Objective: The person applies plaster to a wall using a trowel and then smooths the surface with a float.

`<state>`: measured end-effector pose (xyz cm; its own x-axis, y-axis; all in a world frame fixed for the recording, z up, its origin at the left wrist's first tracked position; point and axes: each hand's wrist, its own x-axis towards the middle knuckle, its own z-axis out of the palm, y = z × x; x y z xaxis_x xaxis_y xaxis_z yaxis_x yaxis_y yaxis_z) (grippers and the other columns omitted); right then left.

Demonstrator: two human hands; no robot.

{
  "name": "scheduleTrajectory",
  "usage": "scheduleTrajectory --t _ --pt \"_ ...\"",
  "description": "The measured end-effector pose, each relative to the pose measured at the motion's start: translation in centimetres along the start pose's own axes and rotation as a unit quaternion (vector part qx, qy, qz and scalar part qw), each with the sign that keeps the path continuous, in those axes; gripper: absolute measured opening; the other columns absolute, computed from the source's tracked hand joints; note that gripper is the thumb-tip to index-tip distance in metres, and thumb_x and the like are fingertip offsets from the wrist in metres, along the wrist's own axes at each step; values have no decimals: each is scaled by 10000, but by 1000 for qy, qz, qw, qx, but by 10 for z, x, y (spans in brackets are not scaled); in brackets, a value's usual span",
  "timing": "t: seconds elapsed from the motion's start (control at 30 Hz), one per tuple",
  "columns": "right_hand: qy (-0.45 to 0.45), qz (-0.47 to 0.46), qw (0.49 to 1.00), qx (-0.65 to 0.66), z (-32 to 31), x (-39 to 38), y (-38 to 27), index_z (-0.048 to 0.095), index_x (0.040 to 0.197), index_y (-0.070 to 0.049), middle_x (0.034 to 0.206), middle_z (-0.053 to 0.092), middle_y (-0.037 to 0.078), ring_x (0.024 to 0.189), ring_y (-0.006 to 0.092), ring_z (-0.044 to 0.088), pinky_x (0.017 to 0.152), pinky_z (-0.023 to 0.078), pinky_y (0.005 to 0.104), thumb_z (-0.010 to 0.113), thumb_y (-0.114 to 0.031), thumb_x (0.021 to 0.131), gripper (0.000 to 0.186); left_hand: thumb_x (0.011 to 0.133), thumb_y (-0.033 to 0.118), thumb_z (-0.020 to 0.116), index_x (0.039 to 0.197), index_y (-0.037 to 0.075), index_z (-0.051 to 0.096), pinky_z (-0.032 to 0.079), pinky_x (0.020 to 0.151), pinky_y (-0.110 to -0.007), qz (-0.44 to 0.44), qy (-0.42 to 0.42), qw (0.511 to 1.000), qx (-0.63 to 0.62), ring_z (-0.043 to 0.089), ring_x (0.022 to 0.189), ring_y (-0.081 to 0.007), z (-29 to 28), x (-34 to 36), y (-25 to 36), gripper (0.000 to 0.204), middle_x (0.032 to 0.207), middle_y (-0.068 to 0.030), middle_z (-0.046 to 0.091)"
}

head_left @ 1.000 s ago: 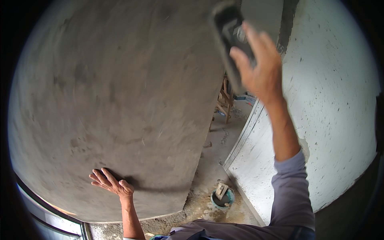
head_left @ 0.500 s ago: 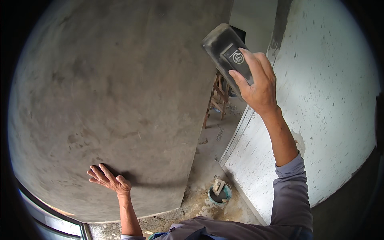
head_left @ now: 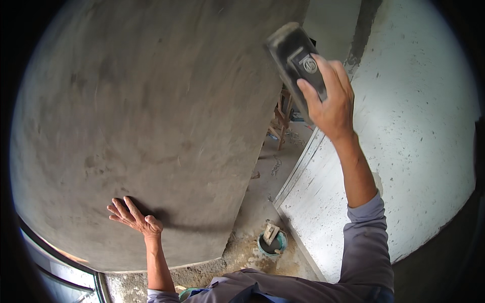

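Observation:
A broad grey plastered wall [head_left: 166, 111] fills the left and middle of the head view. My right hand [head_left: 331, 98] grips a dark rectangular plastering float [head_left: 288, 48] from its back, up at the wall's far right edge. The float is tilted, and its working face is hidden from me. Low on the wall my left hand [head_left: 134, 218] has its fingers spread, palm toward the plaster, with a shadow beside it. Nothing is held in it.
Below on the floor stands a teal bucket [head_left: 273, 244] of grey mix with a wooden-handled tool [head_left: 271, 233] in it. A white speckled panel [head_left: 409, 136] rises at the right. Behind the wall's edge is a wooden stand [head_left: 283, 118]. A window frame [head_left: 76, 280] curves at lower left.
My right hand and the float have shifted slightly right and up in the picture. The left hand keeps its spread pose near the same patch of wall. The view has shifted a little.

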<state>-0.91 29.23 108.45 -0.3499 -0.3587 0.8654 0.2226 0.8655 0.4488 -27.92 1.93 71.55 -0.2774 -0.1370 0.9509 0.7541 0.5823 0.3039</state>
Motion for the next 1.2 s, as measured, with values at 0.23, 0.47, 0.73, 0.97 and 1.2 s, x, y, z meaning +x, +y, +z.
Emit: scheduleTrajectory --t 0.23,0.47,0.73,0.97,1.2 --pt "-196 -68 973 100 23 -107 -80 652 1182 78 852 570 100 798 241 558 709 514 347 782 -153 799 466 951 766 223 1462 48 418 297 1123 -534 -79 30 929 -361 406 1357 -339 -50 34 68 903 1431 -179 468" --pt "2 28 1000 -12 2 5 -18 574 1253 56 928 569 141 853 296 608 712 491 388 744 -148 850 483 832 911 211 1468 -60 387 430 984 -483 -78 -363 149 -917 623 976 -286 -139 90 221 1174 999 -193 675" --pt "-155 -28 982 103 18 -103 -96 590 1292 57 907 527 97 821 278 564 716 536 391 820 -88 723 630 943 777 248 1461 -222 54 518 768 -335 -118 -145 -223 -957 646 864 -237 -171 98 299 1142 1044 -235 614" --pt "-62 -47 996 -33 22 -75 -68 716 1232 -190 794 473 16 706 203 497 596 485 324 754 -56 785 469 941 793 220 1451 -240 -14 500 621 -293 -144 -127 -290 -938 635 723 -229 -189 84 318 1176 977 -226 613" --pt "-53 -1 998 -30 21 -41 -58 694 1253 -139 814 507 45 731 229 559 645 508 369 720 -57 835 427 960 763 234 1462 -228 -37 525 665 -311 -142 -77 -379 -911 653 755 -251 -183 100 330 1144 984 -235 622"
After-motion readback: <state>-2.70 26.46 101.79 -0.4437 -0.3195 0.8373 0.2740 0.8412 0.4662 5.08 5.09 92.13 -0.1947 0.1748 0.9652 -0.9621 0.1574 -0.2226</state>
